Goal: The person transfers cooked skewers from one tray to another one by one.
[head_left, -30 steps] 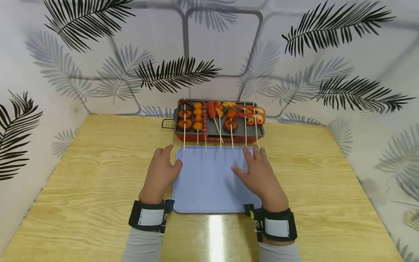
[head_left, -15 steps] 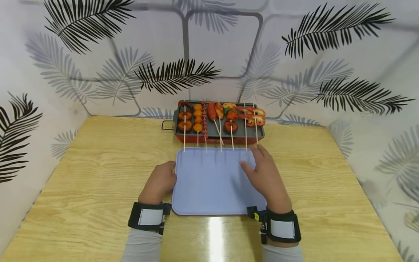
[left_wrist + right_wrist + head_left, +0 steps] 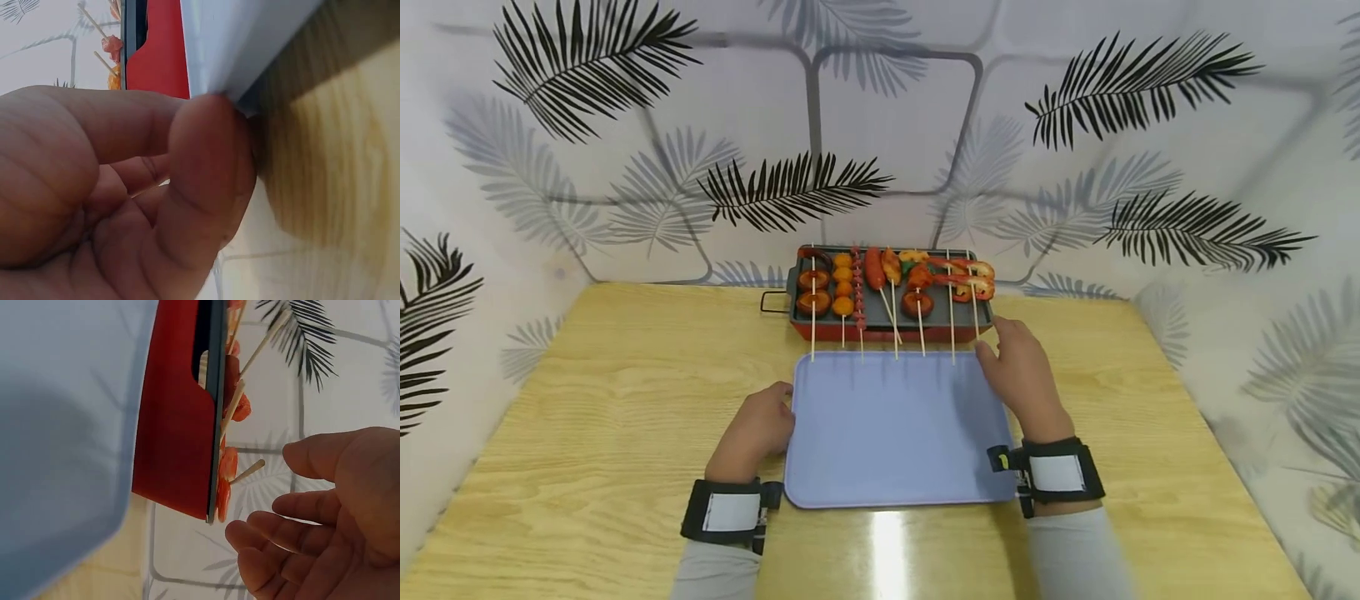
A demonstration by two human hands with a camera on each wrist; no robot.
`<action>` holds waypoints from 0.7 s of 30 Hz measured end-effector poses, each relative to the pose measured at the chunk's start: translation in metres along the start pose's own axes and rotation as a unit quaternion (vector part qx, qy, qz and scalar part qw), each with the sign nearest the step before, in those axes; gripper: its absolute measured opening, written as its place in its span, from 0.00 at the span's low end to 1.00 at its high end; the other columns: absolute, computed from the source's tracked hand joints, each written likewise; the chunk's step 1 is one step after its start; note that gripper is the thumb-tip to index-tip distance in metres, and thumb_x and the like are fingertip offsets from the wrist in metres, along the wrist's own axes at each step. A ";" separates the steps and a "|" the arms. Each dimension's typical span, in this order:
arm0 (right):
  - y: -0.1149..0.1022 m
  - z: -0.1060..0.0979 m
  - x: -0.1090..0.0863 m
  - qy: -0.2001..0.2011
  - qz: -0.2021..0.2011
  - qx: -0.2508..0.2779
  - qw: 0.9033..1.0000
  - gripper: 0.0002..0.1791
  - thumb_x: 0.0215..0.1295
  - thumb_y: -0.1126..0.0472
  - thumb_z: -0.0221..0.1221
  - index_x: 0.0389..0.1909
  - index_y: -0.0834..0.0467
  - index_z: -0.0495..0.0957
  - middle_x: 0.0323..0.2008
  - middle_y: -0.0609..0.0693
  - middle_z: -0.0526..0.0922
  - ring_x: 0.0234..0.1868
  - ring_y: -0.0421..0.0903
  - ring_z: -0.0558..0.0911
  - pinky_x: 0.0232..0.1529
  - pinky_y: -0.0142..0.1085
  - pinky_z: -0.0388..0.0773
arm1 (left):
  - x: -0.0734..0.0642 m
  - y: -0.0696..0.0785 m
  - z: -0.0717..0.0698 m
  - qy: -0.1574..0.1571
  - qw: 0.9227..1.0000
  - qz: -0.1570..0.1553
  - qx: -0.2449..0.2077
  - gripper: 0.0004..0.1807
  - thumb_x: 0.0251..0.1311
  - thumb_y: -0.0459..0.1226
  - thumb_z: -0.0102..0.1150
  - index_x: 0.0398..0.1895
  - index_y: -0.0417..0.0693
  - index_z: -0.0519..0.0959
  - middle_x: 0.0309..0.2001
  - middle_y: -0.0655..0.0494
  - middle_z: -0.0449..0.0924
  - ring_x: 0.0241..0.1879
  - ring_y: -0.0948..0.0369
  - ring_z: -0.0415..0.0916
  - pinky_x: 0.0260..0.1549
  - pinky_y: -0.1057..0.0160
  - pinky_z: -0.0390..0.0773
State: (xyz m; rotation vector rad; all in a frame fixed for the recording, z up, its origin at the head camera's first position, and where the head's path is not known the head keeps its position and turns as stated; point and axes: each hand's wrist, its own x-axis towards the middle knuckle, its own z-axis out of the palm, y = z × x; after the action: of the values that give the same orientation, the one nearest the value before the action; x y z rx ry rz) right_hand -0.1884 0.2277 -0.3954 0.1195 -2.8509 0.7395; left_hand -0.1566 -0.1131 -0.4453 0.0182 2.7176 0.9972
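Observation:
A pale blue rectangular tray (image 3: 895, 433) lies on the table in front of a red tabletop grill (image 3: 887, 333). My left hand (image 3: 756, 423) is at the tray's left edge; in the left wrist view its curled thumb and fingers (image 3: 209, 144) pinch the rim. My right hand (image 3: 1026, 379) hovers by the tray's far right corner, close to the grill's right end. In the right wrist view its fingers (image 3: 287, 528) are loosely bent, apart from tray and grill, holding nothing. Across the grill lie several food skewers, among them sausage (image 3: 874, 268), orange balls (image 3: 843, 286) and shrimp (image 3: 973, 279).
A wire handle (image 3: 772, 302) sticks out from the grill's left end. Skewer sticks (image 3: 813, 337) overhang the grill's front towards the tray. Behind the wooden table (image 3: 647, 400) hangs a leaf-patterned cloth (image 3: 775, 108).
My left hand has come down from above and taken hold of the tray's left edge. My right hand has moved right, from over the tray to its far right corner. The head view has tilted slightly.

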 end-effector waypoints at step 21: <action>0.000 -0.005 0.036 -0.043 0.004 -0.013 0.999 0.26 0.69 0.66 0.55 0.62 0.78 0.66 0.43 0.70 0.80 0.43 0.64 0.80 0.43 0.54 0.77 | 0.006 -0.008 0.002 -0.030 0.997 -0.027 -0.060 0.26 0.67 0.31 0.49 0.68 0.34 0.64 0.36 0.47 0.77 0.26 0.56 0.75 0.24 0.62 0.74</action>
State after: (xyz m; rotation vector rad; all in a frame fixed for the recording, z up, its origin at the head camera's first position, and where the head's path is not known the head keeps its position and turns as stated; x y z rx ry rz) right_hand -0.2229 0.2297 -0.3835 0.1404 -2.9439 0.7140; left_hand -0.1614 -0.1174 -0.4526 -0.0459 2.5857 1.1241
